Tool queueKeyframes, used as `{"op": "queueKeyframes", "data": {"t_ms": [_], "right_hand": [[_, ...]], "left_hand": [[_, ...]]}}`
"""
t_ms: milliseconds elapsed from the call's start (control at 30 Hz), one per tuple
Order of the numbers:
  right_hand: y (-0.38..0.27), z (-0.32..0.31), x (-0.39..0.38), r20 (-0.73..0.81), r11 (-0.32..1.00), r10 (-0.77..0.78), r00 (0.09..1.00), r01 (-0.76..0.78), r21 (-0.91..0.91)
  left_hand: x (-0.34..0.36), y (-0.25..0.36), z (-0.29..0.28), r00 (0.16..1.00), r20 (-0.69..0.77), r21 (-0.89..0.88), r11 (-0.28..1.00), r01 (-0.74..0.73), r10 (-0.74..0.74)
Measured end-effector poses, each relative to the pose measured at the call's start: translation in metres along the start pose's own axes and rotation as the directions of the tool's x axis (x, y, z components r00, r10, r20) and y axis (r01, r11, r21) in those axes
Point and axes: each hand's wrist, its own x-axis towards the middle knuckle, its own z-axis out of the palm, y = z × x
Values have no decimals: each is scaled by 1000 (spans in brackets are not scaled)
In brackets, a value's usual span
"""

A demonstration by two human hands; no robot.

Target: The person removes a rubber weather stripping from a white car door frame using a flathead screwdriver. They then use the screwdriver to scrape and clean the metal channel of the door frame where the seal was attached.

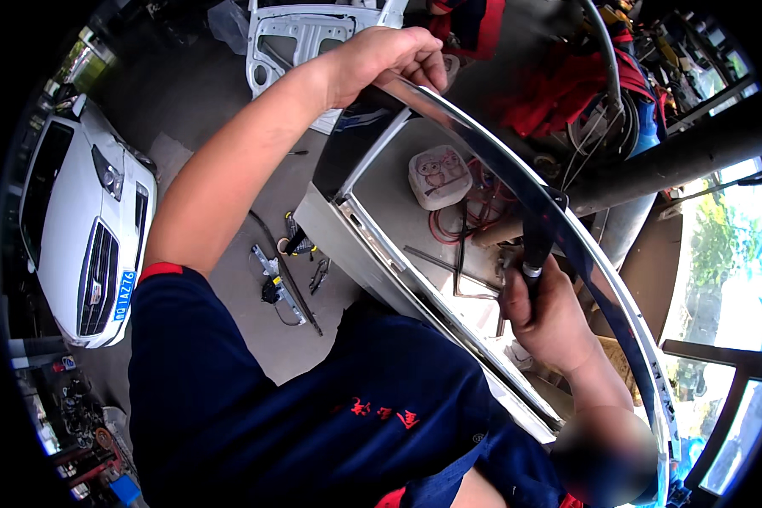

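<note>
A silver car door (pixel 317 216) stands tilted in front of me, its curved window frame (pixel 491 140) arching from the top middle to the lower right. My left hand (pixel 389 61) is closed, with its fingers curled over the upper corner of that frame. Inside the window opening, my right hand (pixel 554 317) grips a black-handled tool (pixel 537 245) with a metal collar. The tool's dark upper end meets the inner side of the frame; its exact shape is hard to make out against the dark trim.
A white door shell (pixel 284 42) stands beyond my left hand. On the floor lie a window regulator (pixel 275 284), a dark strip, a white tub (pixel 439 177) and red hose (pixel 483 199). A white car (pixel 89 212) is at left, a thick pipe (pixel 652 173) at right. Another person's sleeve (pixel 480 30) shows at top.
</note>
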Motion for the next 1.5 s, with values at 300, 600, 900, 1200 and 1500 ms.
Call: {"op": "queueKeyframes", "data": {"t_ms": [300, 600, 900, 1200, 1500], "right_hand": [[4, 4, -3, -50, 996, -70, 996, 72, 45], [4, 4, 1, -36, 990, -79, 996, 82, 116], [0, 9, 2, -74, 989, -143, 987, 145, 14], [-13, -4, 13, -24, 973, -201, 979, 197, -117], [-2, 0, 12, -73, 958, -234, 969, 217, -188]], "left_hand": [[11, -1, 7, 999, -34, -39, 999, -8, 6], [10, 1, 5, 1000, -17, -46, 999, -4, 3], [10, -2, 8, 999, -40, -43, 999, 20, -21], [2, 1, -3, 998, -41, -45, 998, 46, -48], [3, 5, 0, 995, -14, -86, 991, 100, -102]]}}
